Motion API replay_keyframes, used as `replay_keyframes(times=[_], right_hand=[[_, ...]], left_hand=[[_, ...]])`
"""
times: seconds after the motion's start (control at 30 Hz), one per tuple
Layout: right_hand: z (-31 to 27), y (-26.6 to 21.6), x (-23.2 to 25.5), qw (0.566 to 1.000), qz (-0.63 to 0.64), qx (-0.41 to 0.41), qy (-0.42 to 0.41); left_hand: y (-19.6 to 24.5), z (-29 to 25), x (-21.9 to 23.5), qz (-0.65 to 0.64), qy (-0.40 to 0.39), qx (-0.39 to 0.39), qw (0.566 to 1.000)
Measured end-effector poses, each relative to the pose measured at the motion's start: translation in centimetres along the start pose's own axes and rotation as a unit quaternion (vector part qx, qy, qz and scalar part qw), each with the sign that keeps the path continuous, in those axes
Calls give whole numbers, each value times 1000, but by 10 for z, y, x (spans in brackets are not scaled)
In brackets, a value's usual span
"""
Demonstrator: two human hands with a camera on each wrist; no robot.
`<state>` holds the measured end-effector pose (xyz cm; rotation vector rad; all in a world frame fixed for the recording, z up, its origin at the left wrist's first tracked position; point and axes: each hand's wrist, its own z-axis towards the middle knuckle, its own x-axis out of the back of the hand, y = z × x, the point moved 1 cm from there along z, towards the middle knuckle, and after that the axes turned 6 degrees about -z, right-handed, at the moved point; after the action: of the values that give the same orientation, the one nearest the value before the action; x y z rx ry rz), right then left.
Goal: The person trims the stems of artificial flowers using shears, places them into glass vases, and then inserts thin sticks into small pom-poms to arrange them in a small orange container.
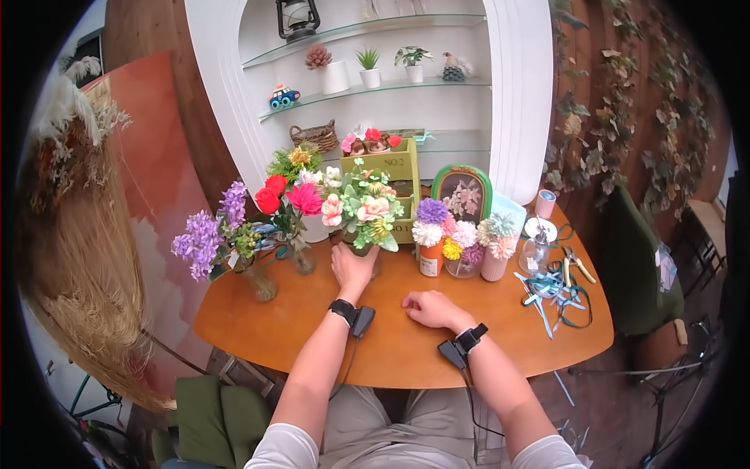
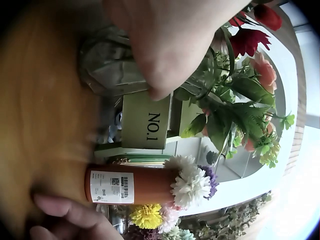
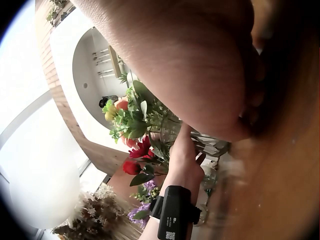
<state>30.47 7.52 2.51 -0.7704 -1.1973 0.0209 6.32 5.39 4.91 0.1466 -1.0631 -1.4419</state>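
My left hand (image 1: 351, 270) grips a clear glass vase (image 2: 105, 67) near the middle of the table. The vase holds a bouquet of peach roses and green leaves (image 1: 371, 209). My right hand (image 1: 434, 309) rests on the wooden table (image 1: 375, 344), its fingers loosely curled and nothing in them. Left of the bouquet, a glass vase (image 1: 301, 260) carries red and pink flowers (image 1: 303, 199). Beyond that stands a vase of purple flowers (image 1: 199, 242). On the right are pompom flowers (image 1: 453, 230) in an orange cup (image 1: 430, 262) and other containers.
Behind the bouquet stands a green wooden drawer box (image 1: 398, 164) marked NO.1 and NO.2. A green-framed picture (image 1: 461, 191) is beside it. Cut ribbons (image 1: 556, 289) and pliers (image 1: 580, 266) lie at the table's right end. White shelves (image 1: 375, 90) rise at the back.
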Motion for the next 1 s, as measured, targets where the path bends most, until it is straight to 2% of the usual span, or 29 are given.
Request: replay_keyframes(times=[0.13, 0.23, 0.33, 0.37, 0.43, 0.47, 0.57, 0.63, 0.7, 0.8, 0.9, 0.93, 1.0], right_hand=[[-1, -2, 1, 1000, 5, 5, 5], [-1, 2, -1, 1000, 6, 6, 4], [-1, -3, 0, 1000, 9, 5, 6], [-1, -2, 1, 1000, 9, 8, 9], [-1, -4, 2, 1000, 8, 11, 7], [-2, -6, 4, 1000, 6, 10, 4], [-1, -8, 6, 1000, 3, 11, 1], [-1, -8, 7, 1000, 10, 7, -4], [0, -7, 5, 1000, 11, 7, -3], [1, -6, 5, 1000, 15, 1, -6], [-1, -7, 6, 1000, 7, -2, -2], [0, -8, 6, 1000, 0, 0, -1], [0, -11, 5, 1000, -8, 1, -3]], left_hand=[[1, 4, 19, -72, -48, 34, 996], [-14, 9, 24, -126, -70, 12, 990], [-38, 18, 21, -101, -88, -24, 991], [-32, 16, 27, -112, -83, -36, 990], [-59, 24, 12, -93, -127, -19, 987], [-44, 21, 24, -90, -139, -13, 986], [-48, 20, 27, -227, -164, 7, 960], [-52, 16, 38, -151, -145, -93, 973], [-60, 8, 54, -86, -92, -109, 986], [-74, 1, 103, -160, -43, 64, 984], [-110, -2, 157, -97, 210, 11, 973], [-126, 2, 172, -62, 259, 8, 964], [-158, 16, 199, -19, 289, 31, 957]])
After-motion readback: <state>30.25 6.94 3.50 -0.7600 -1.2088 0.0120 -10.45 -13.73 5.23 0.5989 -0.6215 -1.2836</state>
